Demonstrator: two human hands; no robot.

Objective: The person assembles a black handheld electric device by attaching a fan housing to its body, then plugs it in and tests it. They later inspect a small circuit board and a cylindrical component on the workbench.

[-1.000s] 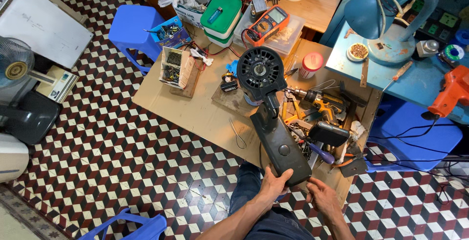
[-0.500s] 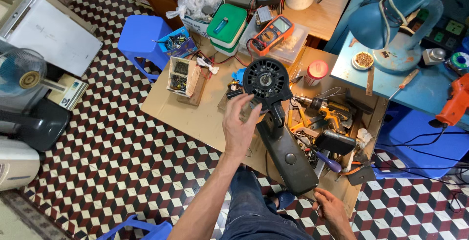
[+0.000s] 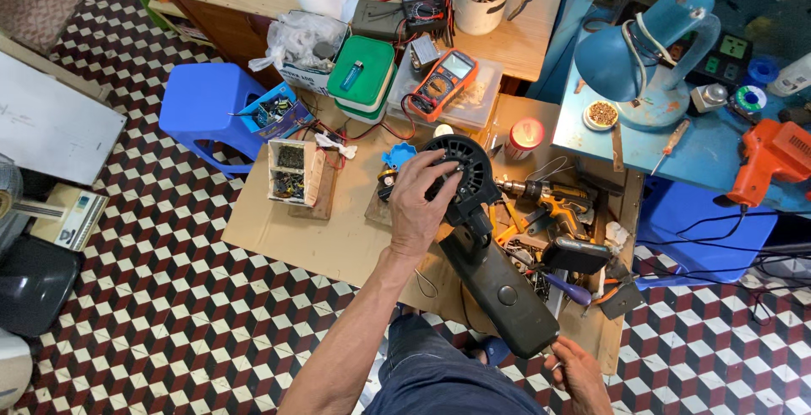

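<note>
One head-worn camera looks steeply down from above at a low counter (image 3: 279, 238) and checkered floor (image 3: 152, 330), at arm's length.

Orange multimeter (image 3: 443, 82) with grey screen lies beside green box (image 3: 361, 76).

Fan motor (image 3: 463, 180) sitting mid surface (image 3: 279, 229), its long base (image 3: 507, 290) running back toward the near edge. Left hand (image 3: 418, 204) resting on the motor, right hand (image 3: 581, 371) at the base's near end. Cordless drill (image 3: 549, 200) just right of it, multimeter (image 3: 441, 84) behind, parts box (image 3: 291, 172) off left.
</note>
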